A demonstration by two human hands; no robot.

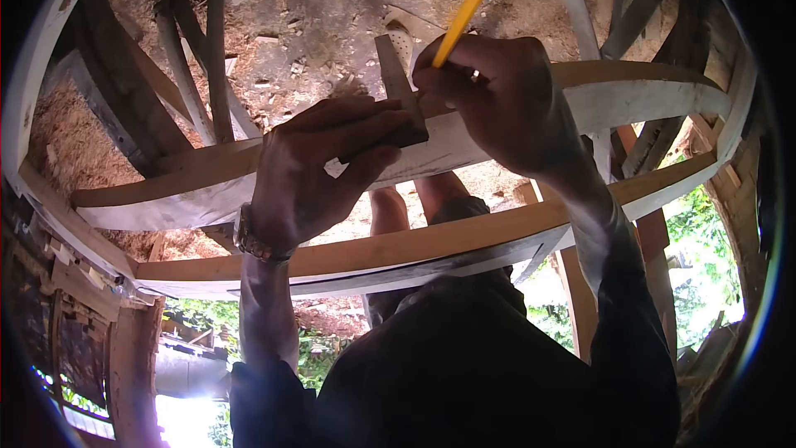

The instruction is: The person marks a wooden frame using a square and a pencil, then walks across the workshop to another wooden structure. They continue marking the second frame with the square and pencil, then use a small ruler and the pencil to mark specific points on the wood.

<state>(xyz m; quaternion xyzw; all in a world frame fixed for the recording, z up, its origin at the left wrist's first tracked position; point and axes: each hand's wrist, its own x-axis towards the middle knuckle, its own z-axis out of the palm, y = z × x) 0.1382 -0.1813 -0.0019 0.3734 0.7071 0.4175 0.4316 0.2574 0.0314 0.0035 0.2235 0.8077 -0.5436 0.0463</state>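
My left hand (311, 170), with a watch (251, 236) on the wrist, is closed around a small L-shaped try square (393, 70). The square rests against the far curved wooden beam (634, 91), its blade pointing away from me across the top. Just right of the blade, my right hand (514, 104) pinches a yellow pencil (464, 17) near its lower end. The pencil leans with its pink eraser up; its tip is hidden behind my fingers. That hand is over the far beam's top edge.
A second curved beam (431, 242) runs between me and the far one, under my forearms. Dark timbers (124, 83) lean at the left, more at the right (647, 4). Wood chips cover the ground (298, 17). My legs (390, 211) show between the beams.
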